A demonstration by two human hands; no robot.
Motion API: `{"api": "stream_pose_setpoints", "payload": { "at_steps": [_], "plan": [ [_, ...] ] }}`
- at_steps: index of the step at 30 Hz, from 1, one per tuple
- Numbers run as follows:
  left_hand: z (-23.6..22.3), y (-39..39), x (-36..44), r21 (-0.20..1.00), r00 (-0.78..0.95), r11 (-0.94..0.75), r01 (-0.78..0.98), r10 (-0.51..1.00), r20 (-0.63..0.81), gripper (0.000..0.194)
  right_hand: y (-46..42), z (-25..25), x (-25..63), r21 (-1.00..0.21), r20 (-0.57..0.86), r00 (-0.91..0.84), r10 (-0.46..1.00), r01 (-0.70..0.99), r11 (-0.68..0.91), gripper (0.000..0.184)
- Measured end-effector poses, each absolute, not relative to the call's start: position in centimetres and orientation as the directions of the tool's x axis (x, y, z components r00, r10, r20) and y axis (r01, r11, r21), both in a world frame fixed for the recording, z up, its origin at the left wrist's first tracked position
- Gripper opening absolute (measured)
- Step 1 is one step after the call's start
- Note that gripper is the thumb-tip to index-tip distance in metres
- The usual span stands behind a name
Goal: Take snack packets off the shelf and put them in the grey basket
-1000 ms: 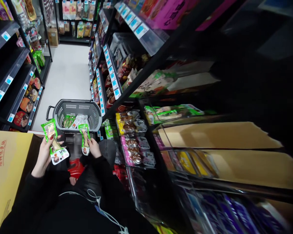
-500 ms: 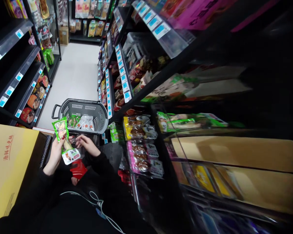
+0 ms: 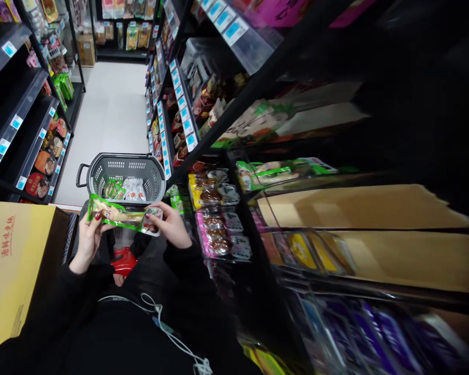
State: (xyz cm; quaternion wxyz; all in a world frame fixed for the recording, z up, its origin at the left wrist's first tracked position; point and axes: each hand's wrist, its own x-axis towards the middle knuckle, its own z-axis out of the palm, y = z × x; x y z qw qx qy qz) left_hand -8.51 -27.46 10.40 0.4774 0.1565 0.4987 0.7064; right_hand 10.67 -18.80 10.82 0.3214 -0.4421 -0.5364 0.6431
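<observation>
A green-edged, clear vacuum pack of chicken feet [image 3: 119, 214] lies sideways between my two hands, just on the near side of a grey shopping basket [image 3: 156, 179]. My left hand [image 3: 89, 237] pinches its green end, thumb on top. On the white label end, my right hand [image 3: 171, 225] has its thumb over the front and its fingers behind. Inside the basket are small green packets [image 3: 115, 188] and white packets [image 3: 135, 189], partly overlapping.
A yellow carton [image 3: 19, 265] stands at my left. Black shelves [image 3: 19, 125] with price tags line the left side. Close on my right, shelving holds yellow snack packs [image 3: 209, 190], pink packs [image 3: 217, 234] and brown cardboard boxes [image 3: 359, 208]. A pale floor aisle [image 3: 113, 104] runs ahead.
The smaller green pack that was in my right hand is out of it. The larger pack has turned from upright to sideways, and my right hand has taken hold of its label end.
</observation>
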Motion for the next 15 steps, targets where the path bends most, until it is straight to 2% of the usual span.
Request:
{"api": "stream_pose_setpoints", "payload": {
  "at_steps": [4,8,12,15],
  "plan": [
    [10.6,-28.4,-9.6,0.953,-0.444,0.074,-0.294,0.872,-0.205,0.031,-16.3,12.9,12.5,-0.985,-0.168,-0.386,0.907,0.113,-0.134,0.034],
    [10.9,-29.3,-9.0,0.966,-0.328,0.205,-0.157,0.912,-0.247,0.034,-14.1,14.1,12.7,-0.992,-0.04,-0.355,0.934,0.129,0.007,0.029],
    [10.6,-30.3,-7.5,0.929,-0.112,0.342,-0.144,0.927,-0.358,0.036,-12.4,15.0,11.8,-0.973,-0.003,-0.333,0.943,0.217,0.074,0.028],
    [10.6,-30.7,-6.3,0.878,-0.008,0.431,-0.208,0.897,-0.442,0.037,-11.7,15.6,10.7,-0.948,0.005,-0.359,0.933,0.296,0.119,0.026]
  ]
}}
